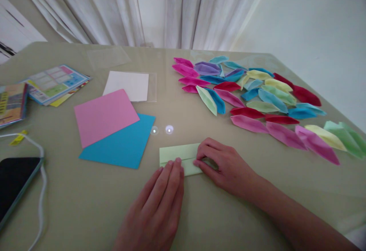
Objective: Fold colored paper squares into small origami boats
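A light green sheet of paper [178, 152], folded into a narrow strip, lies flat on the table in front of me. Its folded edge runs lengthwise along the middle. My left hand [160, 201] rests on the strip's lower left part, fingers stretched out side by side and pressing flat. At the right end, my right hand [225, 163] pinches the paper between thumb and bent fingers. That end of the strip is partly hidden by the hand.
Pink paper [105, 115] overlaps blue paper [122, 146] at left, near white sheets [128, 85] in a clear sleeve. Several folded paper pieces [259, 107] in many colours spread across the right. Booklets [57, 83], a phone [17, 182] and a white cable [42, 201] lie far left.
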`<act>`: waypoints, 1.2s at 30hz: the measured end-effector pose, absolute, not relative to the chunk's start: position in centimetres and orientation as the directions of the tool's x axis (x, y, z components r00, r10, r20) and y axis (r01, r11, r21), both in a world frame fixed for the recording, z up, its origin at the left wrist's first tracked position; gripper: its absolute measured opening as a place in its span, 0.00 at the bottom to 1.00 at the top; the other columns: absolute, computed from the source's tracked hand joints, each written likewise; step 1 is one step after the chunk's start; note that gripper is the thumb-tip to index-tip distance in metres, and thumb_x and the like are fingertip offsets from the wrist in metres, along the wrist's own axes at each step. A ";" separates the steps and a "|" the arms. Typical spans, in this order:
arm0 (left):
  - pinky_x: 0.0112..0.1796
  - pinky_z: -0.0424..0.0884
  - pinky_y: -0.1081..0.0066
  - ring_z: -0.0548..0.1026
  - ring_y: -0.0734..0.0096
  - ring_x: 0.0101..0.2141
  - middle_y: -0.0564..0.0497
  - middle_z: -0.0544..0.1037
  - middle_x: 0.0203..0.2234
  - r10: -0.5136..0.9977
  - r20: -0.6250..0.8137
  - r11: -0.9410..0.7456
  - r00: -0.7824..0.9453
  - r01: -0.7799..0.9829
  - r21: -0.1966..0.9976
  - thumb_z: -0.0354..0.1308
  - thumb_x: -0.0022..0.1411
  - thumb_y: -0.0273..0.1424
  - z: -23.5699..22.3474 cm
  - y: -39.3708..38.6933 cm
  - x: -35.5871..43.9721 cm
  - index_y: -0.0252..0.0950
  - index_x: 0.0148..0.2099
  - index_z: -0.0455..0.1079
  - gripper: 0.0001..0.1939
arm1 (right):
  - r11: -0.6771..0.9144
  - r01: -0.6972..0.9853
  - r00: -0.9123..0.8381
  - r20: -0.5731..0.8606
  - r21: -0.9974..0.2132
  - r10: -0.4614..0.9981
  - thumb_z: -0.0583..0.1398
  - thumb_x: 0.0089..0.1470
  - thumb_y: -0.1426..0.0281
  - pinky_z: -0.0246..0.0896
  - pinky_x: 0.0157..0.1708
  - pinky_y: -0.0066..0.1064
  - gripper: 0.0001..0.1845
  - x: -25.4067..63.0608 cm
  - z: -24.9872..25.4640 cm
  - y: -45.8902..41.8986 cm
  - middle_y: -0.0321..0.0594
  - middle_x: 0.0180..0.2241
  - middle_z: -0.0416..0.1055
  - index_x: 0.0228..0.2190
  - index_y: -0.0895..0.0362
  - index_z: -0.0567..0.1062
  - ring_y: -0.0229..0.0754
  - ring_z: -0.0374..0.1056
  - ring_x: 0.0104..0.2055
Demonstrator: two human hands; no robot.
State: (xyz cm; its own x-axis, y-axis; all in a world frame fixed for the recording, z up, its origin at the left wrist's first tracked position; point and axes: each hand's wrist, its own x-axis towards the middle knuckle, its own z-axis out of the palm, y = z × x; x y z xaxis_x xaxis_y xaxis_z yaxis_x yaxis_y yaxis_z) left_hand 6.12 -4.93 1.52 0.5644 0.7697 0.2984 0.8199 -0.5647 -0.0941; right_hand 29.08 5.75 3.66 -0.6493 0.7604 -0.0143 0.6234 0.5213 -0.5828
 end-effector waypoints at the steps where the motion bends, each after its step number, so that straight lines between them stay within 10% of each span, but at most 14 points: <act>1: 0.65 0.59 0.54 0.67 0.49 0.66 0.35 0.70 0.67 0.772 0.302 -0.562 0.559 0.823 -0.087 0.44 0.72 0.26 1.5 -4.8 6.1 0.22 0.68 0.65 0.27 | 0.523 0.621 -0.650 -0.012 -0.584 0.760 0.61 0.68 0.72 0.63 0.41 0.32 0.05 29.1 3.7 5.7 0.39 0.39 0.71 0.36 0.56 0.72 0.42 0.70 0.40; 27: 0.65 0.58 0.54 0.68 0.50 0.65 0.37 0.72 0.66 0.792 0.241 -0.570 0.561 0.821 -0.036 0.41 0.76 0.27 1.8 -4.6 5.9 0.24 0.68 0.66 0.26 | 0.544 0.665 -0.630 0.006 -0.512 0.776 0.62 0.66 0.72 0.64 0.42 0.37 0.04 29.2 4.1 5.9 0.42 0.38 0.72 0.36 0.55 0.73 0.47 0.68 0.42; 36: 0.65 0.58 0.53 0.68 0.47 0.67 0.33 0.68 0.68 0.817 0.213 -0.535 0.536 0.842 -0.066 0.44 0.76 0.54 0.7 -5.4 6.4 0.26 0.71 0.63 0.39 | 0.538 0.665 -0.635 -0.013 -0.517 0.772 0.61 0.66 0.72 0.63 0.43 0.37 0.04 29.3 3.8 5.9 0.42 0.39 0.71 0.36 0.56 0.73 0.47 0.67 0.43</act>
